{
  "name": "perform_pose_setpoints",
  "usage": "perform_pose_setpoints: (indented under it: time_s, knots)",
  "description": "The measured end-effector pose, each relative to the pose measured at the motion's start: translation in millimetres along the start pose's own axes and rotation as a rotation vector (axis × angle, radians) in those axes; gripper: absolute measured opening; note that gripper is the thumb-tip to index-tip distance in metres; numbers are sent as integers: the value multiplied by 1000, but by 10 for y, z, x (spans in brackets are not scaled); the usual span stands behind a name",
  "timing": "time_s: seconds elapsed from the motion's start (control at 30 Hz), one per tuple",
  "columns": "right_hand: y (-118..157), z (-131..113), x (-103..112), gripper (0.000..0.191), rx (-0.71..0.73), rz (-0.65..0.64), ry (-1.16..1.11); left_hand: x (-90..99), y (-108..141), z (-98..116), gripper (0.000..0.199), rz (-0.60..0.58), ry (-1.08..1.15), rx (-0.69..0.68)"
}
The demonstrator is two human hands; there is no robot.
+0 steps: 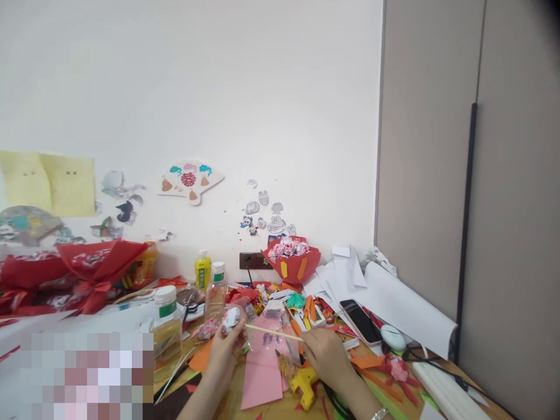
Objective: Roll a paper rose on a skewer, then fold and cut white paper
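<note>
My left hand is closed around a crumpled white-and-pink paper flower, just left of the table's middle. In my right hand is a thin wooden stick, pinched near one end. Its other end points left at the flower; whether the two touch I cannot tell. Under the hands lie pink paper sheets and a clear plastic bag. Close to my right wrist rests a yellow tool, which looks like a glue gun. Another pink-and-white flower sits beside my left hand.
A red-wrapped bouquet stands by the wall, with more red bouquets at the left. Clear bottles stand left of my hands. A phone, a mouse, a white paper roll and scattered paper scraps cover the right side.
</note>
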State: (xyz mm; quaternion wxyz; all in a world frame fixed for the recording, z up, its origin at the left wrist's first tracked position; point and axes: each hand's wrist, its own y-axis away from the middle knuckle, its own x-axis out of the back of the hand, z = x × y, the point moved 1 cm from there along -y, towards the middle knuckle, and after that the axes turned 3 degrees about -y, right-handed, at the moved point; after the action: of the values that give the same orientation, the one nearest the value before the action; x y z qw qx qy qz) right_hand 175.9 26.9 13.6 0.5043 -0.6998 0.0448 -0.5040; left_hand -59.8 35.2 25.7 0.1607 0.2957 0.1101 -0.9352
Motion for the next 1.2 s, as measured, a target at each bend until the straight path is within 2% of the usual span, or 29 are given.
perform_pose_setpoints:
  time_s: [0.5, 1.0, 1.2]
  knots:
    - [50, 50, -53, 17, 9, -47, 43, 67, -54, -96, 42, -2, -41, -13]
    - [52, 11, -47, 18, 34, -18, 124, 38, -8, -61, 45, 22, -96, -13]
    - [59, -2, -59, 16, 114, 36, 207, 46, -16, -62, 43, 29, -122, -37]
